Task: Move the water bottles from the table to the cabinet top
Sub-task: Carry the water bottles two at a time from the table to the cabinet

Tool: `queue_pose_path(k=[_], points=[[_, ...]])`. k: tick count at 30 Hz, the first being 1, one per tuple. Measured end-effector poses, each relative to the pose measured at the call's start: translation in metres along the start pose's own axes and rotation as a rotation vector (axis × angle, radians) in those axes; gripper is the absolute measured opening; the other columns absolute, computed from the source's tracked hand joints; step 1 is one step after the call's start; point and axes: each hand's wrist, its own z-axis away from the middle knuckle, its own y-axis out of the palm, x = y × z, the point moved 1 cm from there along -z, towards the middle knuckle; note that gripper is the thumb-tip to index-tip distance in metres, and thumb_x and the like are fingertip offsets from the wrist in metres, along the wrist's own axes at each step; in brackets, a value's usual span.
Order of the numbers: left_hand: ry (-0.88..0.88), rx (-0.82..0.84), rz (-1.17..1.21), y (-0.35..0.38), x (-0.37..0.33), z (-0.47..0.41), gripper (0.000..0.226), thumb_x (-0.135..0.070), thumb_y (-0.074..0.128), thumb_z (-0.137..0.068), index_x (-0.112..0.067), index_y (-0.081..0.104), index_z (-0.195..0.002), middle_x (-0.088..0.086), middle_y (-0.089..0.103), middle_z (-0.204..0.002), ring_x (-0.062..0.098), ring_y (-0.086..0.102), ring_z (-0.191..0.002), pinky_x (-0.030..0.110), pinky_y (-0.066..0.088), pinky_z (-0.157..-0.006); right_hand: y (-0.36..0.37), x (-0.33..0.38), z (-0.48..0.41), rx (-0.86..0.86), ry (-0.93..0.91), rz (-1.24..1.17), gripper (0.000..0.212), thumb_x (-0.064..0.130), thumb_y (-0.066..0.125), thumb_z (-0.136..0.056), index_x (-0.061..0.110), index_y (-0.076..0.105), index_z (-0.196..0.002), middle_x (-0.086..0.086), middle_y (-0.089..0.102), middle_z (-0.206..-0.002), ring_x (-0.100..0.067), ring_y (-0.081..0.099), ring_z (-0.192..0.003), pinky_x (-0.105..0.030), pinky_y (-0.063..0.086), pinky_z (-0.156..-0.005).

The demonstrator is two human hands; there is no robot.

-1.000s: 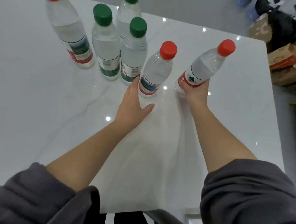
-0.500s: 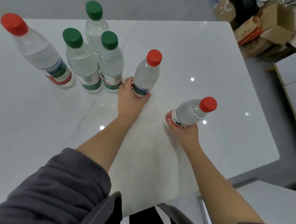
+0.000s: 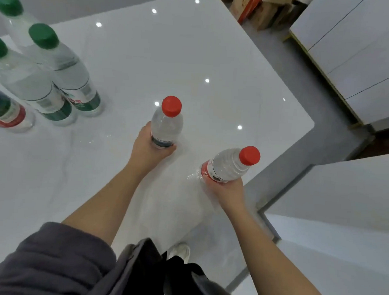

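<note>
Your left hand (image 3: 148, 149) grips the upright water bottle (image 3: 166, 125) near the middle of the table (image 3: 193, 57). To its right and nearer you, by the table's edge, your right hand (image 3: 226, 192) holds the tilted water bottle (image 3: 228, 166). The four other bottles (image 3: 64, 73) stand bunched at the table's far left, the cabinet (image 3: 363, 54) lies beyond its right edge, and the cardboard boxes (image 3: 252, 6) sit behind the far corner.

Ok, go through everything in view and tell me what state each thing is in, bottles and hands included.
upright red-capped bottle: capped, gripped low by the left hand.
tilted red-capped bottle: capped, gripped at its base by the right hand.
green-capped bottles: three, capped, standing on the table.
red-labelled bottle: standing at the left edge, cap out of view.
</note>
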Motion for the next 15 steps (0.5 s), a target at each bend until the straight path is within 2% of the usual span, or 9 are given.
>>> queue_pose_path(k=[3,6,9,11,15], points=[[-0.051,0.010,0.037,0.020,0.001,0.029,0.059,-0.027,0.082,-0.072,-0.026,0.050,-0.122,-0.008,0.063,-0.112,0.011,0.062,-0.098,0.026,0.050,-0.081,-0.020,-0.016,0.023,0.021,-0.071,-0.089,0.018,0.015,0.080,-0.078,0.013,0.070,-0.093,-0.001,0.074,-0.088,-0.013,0.069,-0.081,-0.031,0.056,-0.076],[-0.059,0.040,0.038,0.043,-0.003,0.066,0.061,-0.031,0.082,-0.073,-0.029,0.049,-0.124,-0.010,0.064,-0.112,0.012,0.062,-0.100,0.030,0.051,-0.085,-0.045,-0.035,0.055,-0.028,-0.109,-0.145,0.017,0.007,0.079,-0.078,0.009,0.070,-0.092,-0.005,0.073,-0.088,-0.015,0.070,-0.082,-0.029,0.056,-0.077],[-0.053,0.124,0.012,0.076,-0.013,0.115,0.056,-0.034,0.083,-0.072,-0.027,0.052,-0.118,-0.011,0.066,-0.104,0.012,0.065,-0.096,0.027,0.052,-0.080,-0.073,-0.069,0.096,-0.114,-0.048,-0.193,0.023,0.002,0.078,-0.078,0.015,0.069,-0.094,0.000,0.074,-0.090,-0.011,0.070,-0.084,-0.026,0.056,-0.078],[-0.035,0.199,0.013,0.103,-0.025,0.149,0.055,-0.031,0.083,-0.071,-0.026,0.052,-0.116,-0.011,0.065,-0.103,0.012,0.064,-0.092,0.023,0.050,-0.077,-0.096,-0.091,0.125,-0.195,0.009,-0.218,0.034,0.002,0.080,-0.076,0.022,0.066,-0.100,0.004,0.073,-0.095,-0.004,0.070,-0.086,-0.023,0.056,-0.079],[0.055,0.332,0.038,0.156,-0.066,0.192,0.050,-0.024,0.083,-0.072,-0.026,0.053,-0.112,-0.016,0.064,-0.094,0.006,0.065,-0.087,0.022,0.052,-0.073,-0.152,-0.111,0.166,-0.354,0.062,-0.268,0.044,0.006,0.081,-0.076,0.035,0.058,-0.101,0.015,0.068,-0.097,0.006,0.067,-0.084,-0.020,0.057,-0.076]])
